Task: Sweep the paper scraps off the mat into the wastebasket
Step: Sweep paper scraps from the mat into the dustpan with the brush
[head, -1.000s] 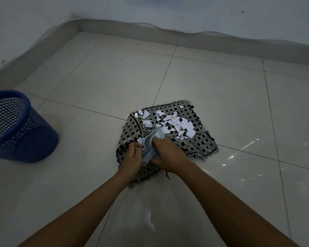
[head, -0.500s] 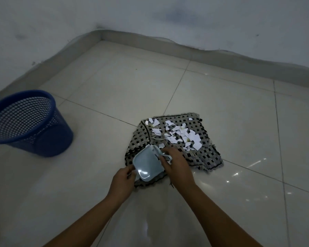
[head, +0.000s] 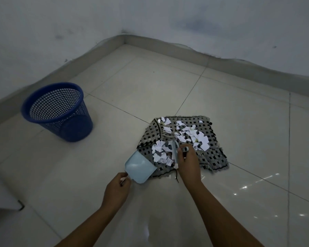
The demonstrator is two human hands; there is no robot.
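Since half a second ago the dustpan [head: 140,166] has dropped flat at the mat's [head: 209,154] near-left edge. Paper scraps [head: 185,138] lie on the mat, a clump just left of the right hand's [head: 187,162] fingers, which grip a small brush [head: 175,152]. The left hand [head: 117,188] pinches the dustpan's handle. The wastebasket [head: 56,111] stands well apart, far left. Risk, in my judgement: a hard stroke would flick light scraps past the pan onto the floor [head: 239,113].

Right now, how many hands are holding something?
2. The left hand holds the light blue dustpan by its handle at the mat's near edge. The right hand grips a small brush among the paper scraps.
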